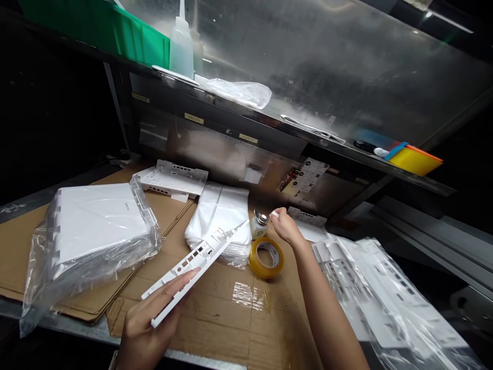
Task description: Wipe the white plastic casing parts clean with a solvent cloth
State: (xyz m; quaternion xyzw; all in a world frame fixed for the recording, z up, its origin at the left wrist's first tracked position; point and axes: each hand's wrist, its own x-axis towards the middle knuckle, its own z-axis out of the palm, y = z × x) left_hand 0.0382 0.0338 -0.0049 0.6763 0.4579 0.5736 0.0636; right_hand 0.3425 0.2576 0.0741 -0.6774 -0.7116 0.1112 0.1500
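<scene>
My left hand grips a long white plastic panel with slots, holding it edge-on and tilted over the cardboard. My right hand is reaching forward, fingers pinched on a small white wad right beside a small bottle with a metal cap. A roll of yellowish tape lies flat just in front of that bottle.
Cardboard sheets cover the bench. A bagged stack of white panels sits at left, more white panels behind, folded plastic bags in the middle, bagged panels at right. A shelf above holds a green bin, squeeze bottle, yellow tray.
</scene>
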